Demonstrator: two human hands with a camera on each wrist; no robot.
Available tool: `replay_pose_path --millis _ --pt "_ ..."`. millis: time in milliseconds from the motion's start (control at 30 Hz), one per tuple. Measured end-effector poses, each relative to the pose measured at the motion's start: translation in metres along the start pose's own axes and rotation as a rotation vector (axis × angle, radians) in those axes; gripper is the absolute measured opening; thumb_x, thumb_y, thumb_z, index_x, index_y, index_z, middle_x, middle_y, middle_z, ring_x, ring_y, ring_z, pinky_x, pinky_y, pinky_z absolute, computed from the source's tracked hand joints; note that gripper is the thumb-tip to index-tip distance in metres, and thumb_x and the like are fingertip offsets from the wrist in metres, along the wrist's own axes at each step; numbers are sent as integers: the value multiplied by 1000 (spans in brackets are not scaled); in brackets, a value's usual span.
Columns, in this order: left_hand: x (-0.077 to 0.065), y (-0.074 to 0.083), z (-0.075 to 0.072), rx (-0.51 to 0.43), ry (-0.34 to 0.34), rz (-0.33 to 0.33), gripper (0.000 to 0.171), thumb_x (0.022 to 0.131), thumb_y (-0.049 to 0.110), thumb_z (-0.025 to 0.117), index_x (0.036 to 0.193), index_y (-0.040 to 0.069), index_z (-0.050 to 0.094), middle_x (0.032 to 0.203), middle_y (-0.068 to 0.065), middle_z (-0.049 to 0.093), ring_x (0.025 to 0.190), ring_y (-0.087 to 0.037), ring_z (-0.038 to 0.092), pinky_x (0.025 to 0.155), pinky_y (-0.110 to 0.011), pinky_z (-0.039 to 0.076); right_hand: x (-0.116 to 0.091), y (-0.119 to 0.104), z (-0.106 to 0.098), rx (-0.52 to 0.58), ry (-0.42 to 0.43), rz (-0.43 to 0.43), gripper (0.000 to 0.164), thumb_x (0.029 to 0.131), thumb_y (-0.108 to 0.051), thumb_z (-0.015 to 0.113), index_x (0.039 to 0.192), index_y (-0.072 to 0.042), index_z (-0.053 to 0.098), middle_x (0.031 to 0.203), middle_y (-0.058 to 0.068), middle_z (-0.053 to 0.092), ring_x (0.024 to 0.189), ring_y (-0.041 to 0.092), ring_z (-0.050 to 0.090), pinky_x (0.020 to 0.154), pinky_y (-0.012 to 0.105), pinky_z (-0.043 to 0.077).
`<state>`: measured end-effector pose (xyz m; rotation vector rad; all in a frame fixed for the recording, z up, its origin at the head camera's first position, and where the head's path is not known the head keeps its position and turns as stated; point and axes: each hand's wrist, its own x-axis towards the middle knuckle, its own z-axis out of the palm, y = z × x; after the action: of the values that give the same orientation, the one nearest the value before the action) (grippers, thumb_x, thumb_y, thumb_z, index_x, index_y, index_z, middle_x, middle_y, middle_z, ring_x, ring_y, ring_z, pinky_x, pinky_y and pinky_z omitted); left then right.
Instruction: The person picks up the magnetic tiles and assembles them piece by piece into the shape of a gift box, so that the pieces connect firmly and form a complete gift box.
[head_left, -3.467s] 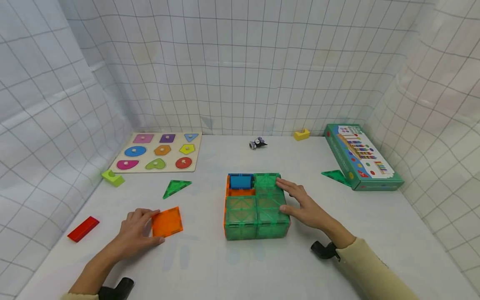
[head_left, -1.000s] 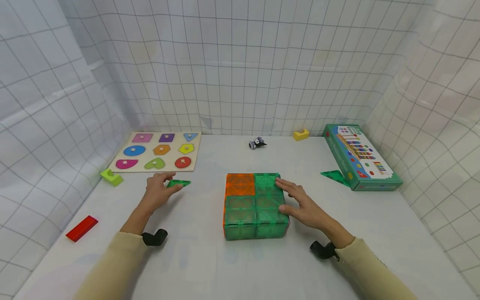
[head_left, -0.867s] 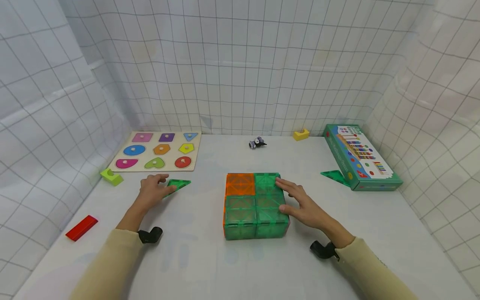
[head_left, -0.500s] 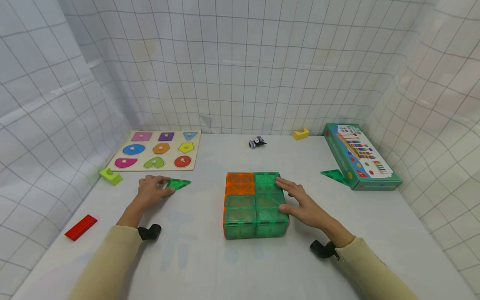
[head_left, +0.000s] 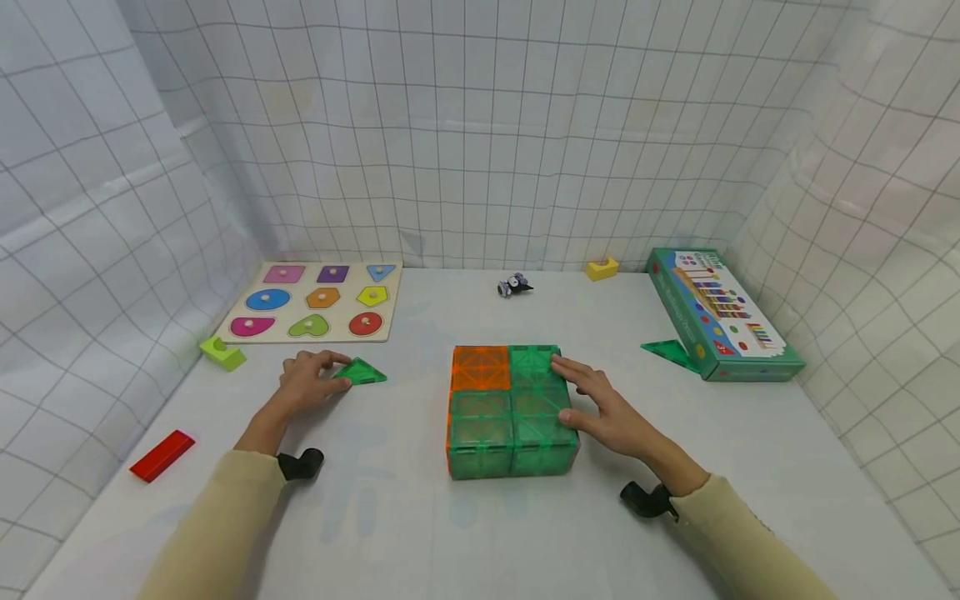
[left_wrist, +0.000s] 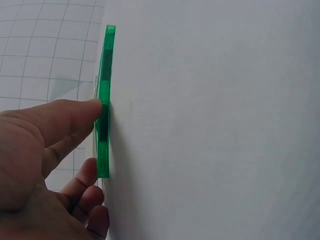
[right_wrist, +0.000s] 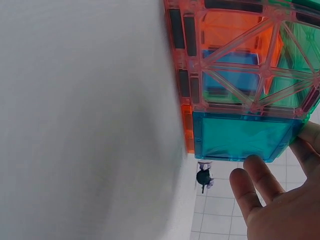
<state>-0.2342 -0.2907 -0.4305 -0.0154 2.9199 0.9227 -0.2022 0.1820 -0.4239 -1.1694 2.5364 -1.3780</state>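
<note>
My left hand [head_left: 306, 382] pinches a translucent green triangular magnetic tile [head_left: 363, 372] at the left of the table. Seen from the left wrist, the thumb presses on the face of this tile [left_wrist: 104, 100], which shows edge-on. A box built of magnetic tiles [head_left: 482, 415] stands mid-table, its top made of green squares and one orange square [head_left: 481, 367] at the far left corner. My right hand [head_left: 609, 412] touches the box's right side with nearly straight fingers. In the right wrist view a blue tile [right_wrist: 245, 137] and red-edged tiles [right_wrist: 235, 65] form that side.
Behind my left hand lies a shape puzzle board [head_left: 345, 333], with a lime block [head_left: 222, 354] beside it. A red block [head_left: 162, 456] is at far left. At the back are a small toy [head_left: 514, 285] and yellow block [head_left: 602, 268]. A green triangle tile [head_left: 670, 352] touches a green box [head_left: 723, 317].
An orange tile, earlier in my left hand, now covers the box's far left corner. My left hand moved to the green triangular tile, gripped and turned it. The right hand stayed put.
</note>
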Motion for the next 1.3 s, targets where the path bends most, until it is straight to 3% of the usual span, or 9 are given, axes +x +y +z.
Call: replay_pose_path --millis 233,367,533,733,833,933,1100,1167,1300 --pt "-1 3 2 10 -13 8 55 92 23 64 138 -1 47 118 -28 45 110 -45 29 88 -58 29 -1 1 -1 -7 0 -3 65 92 -2 61 148 1 30 156 14 21 135 33 24 99 58 34" --pt "1 4 3 21 -17 4 51 91 25 64 135 2 51 118 -29 44 110 -46 28 88 -59 29 -2 4 -1 -2 -5 -6 64 94 -9 61 150 -5 29 157 8 20 136 29 23 100 54 35" --pt "-1 4 6 -76 -4 -15 47 90 20 66 131 4 48 118 -28 46 111 -45 28 87 -58 29 -3 5 -1 -1 0 -11 64 96 -15 60 150 -6 30 157 5 20 136 28 23 99 54 35" --pt "-12 4 9 -133 -30 -67 50 91 19 66 129 -6 45 113 -27 45 107 -43 33 86 -55 35 -3 5 -1 -3 -3 -13 64 96 -15 60 151 -6 29 158 6 20 136 28 23 100 53 35" --pt "-19 4 11 -110 -28 -50 46 93 22 63 122 -11 50 110 -26 50 103 -41 40 86 -53 38 -2 5 -1 -1 -2 -15 64 95 -11 61 150 -5 30 157 8 20 136 28 23 100 54 35" --pt "-23 10 13 -155 -4 -28 44 95 25 60 120 -11 54 107 -23 55 97 -35 46 81 -45 44 -2 5 -1 2 0 -12 65 93 -5 62 150 -2 30 157 11 21 135 30 24 99 56 35" --pt "-32 49 14 -295 44 3 45 97 31 59 125 -4 56 106 -17 56 94 -28 47 71 -32 44 -1 -3 0 15 -4 4 64 91 2 60 147 5 29 155 19 20 134 37 23 98 60 33" --pt "-35 72 15 -316 75 80 38 96 28 61 120 -2 60 100 -14 58 91 -27 48 69 -32 44 -1 -13 -2 24 -5 6 63 91 3 60 145 9 29 154 23 20 133 39 24 98 62 33" --pt "-41 117 22 -330 118 313 20 93 17 65 105 1 67 89 -6 61 84 -24 51 72 -36 44 1 -30 -5 40 -6 9 61 91 4 59 143 12 30 152 28 21 132 41 24 97 63 32"
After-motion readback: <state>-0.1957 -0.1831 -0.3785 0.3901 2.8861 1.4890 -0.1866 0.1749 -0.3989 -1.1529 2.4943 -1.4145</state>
